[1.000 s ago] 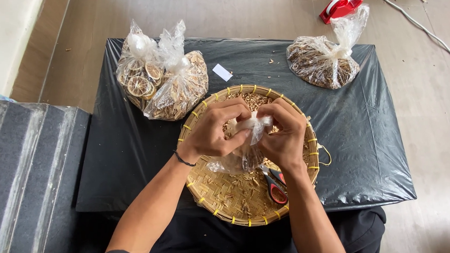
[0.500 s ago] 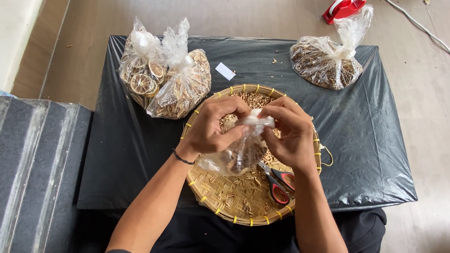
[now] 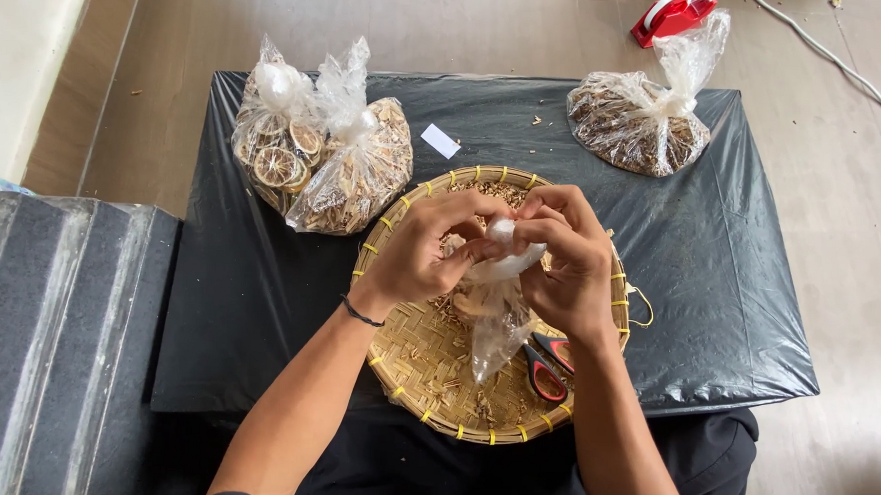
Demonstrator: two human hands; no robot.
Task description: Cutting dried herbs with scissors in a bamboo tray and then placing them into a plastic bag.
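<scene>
Clear plastic is bunched between both hands, the left hand [image 3: 423,259] and right hand [image 3: 565,264] pinching the neck of a small bag [image 3: 497,313] that hangs over the middle of the woven bamboo tray [image 3: 409,359]. If the thin film slips from those closed fingertips or tears at the twist, I judge its contents would scatter back over the tray (already littered with dried bits). Red-handled scissors [image 3: 546,363] lie on the tray just under the right wrist, where a lowered bag could snag.

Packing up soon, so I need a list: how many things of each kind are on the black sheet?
Tied plastic bags: 3
Small bag held in both hands: 1
Woven tray: 1
Scissors: 1
White paper slip: 1
Total: 7
</scene>
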